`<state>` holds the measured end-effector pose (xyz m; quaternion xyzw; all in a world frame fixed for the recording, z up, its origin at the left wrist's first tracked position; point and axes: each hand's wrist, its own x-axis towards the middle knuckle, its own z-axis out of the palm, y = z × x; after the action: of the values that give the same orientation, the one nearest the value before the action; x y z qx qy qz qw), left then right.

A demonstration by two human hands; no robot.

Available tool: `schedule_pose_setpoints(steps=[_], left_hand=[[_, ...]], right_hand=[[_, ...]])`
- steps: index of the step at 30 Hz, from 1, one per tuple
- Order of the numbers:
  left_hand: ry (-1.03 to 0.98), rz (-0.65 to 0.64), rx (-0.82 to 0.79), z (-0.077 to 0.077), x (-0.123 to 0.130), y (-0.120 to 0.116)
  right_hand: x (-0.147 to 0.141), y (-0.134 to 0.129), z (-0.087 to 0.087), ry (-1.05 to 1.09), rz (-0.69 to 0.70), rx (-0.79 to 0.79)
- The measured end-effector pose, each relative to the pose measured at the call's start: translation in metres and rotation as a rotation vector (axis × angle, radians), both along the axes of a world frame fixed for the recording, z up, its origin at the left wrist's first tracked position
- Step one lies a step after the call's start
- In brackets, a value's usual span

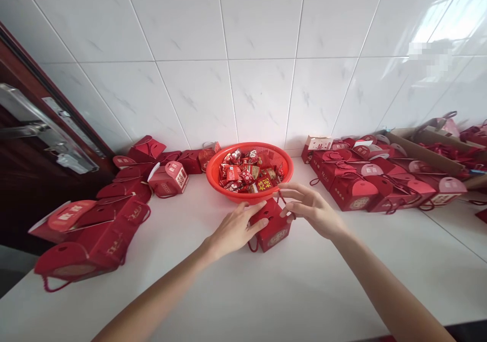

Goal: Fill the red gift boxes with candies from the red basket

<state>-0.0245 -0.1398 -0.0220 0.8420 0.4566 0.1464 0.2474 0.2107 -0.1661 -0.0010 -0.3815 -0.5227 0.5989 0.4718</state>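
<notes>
A small red paper gift box [276, 232] stands on the white countertop, just in front of a red plastic basket [288, 172]. My left hand [238, 228] grips the box from its left, thumb and fingers pressed on the folded top. At the right side of the box, my right hand [310, 207] has its fingers bent around a dark red cord [280, 196]. Another loop of cord hangs at the box's lower left. Wrapped sweets [249, 172] in red and gold fill the basket.
Several red gift boxes [106, 235] line the left side of the white countertop [228, 301]. More boxes [353, 192] stand in a group at the right, beside an open cardboard carton [422, 151]. A tiled wall [262, 98] rises behind; a dark door with a metal handle [45, 129] is at left.
</notes>
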Motion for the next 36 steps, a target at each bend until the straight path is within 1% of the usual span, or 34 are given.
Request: schedule_pose_setpoints(steps=[4, 8, 10, 12, 15, 17, 19, 21, 23, 25, 29, 33, 36], left_hand=[[0.062, 0.003, 0.006, 0.007, 0.001, -0.003], [0.041, 0.004, -0.004, 0.016, 0.0, -0.003], [-0.017, 0.012, -0.055, 0.022, -0.002, 0.0], [-0.091, 0.029, -0.172, 0.029, -0.006, 0.004], [-0.259, 0.043, -0.454, 0.042, -0.015, 0.011], [-0.447, 0.05, -0.62, 0.051, -0.02, 0.015], [-0.683, 0.034, -0.726, 0.058, -0.023, 0.016], [-0.886, 0.006, -0.786, 0.062, -0.023, 0.016], [-0.997, 0.005, -0.794, 0.062, -0.021, 0.016], [-1.024, 0.026, -0.768, 0.06, -0.016, 0.015], [-0.991, 0.034, -0.726, 0.062, -0.007, 0.015], [-0.958, 0.005, -0.654, 0.065, 0.005, 0.015], [-0.912, -0.029, -0.606, 0.063, 0.017, 0.013]], right_hand=[[0.001, 0.001, 0.002, -0.12, 0.102, 0.015], [-0.003, 0.004, -0.004, -0.193, 0.125, 0.064], [-0.005, 0.005, -0.008, -0.222, 0.104, 0.078], [-0.006, 0.005, -0.008, -0.232, 0.08, 0.066], [-0.004, 0.004, -0.004, -0.217, 0.059, 0.046], [-0.002, 0.004, 0.001, -0.198, 0.047, 0.045], [-0.001, 0.005, 0.007, -0.175, 0.025, 0.045], [0.0, 0.005, 0.011, -0.157, -0.002, 0.055], [0.001, 0.006, 0.014, -0.17, -0.022, 0.079], [0.002, 0.006, 0.017, -0.218, -0.036, 0.117], [0.004, 0.006, 0.024, -0.275, -0.03, 0.189], [0.002, 0.007, 0.032, -0.293, -0.038, 0.218], [-0.003, 0.007, 0.036, -0.341, -0.058, 0.254]])
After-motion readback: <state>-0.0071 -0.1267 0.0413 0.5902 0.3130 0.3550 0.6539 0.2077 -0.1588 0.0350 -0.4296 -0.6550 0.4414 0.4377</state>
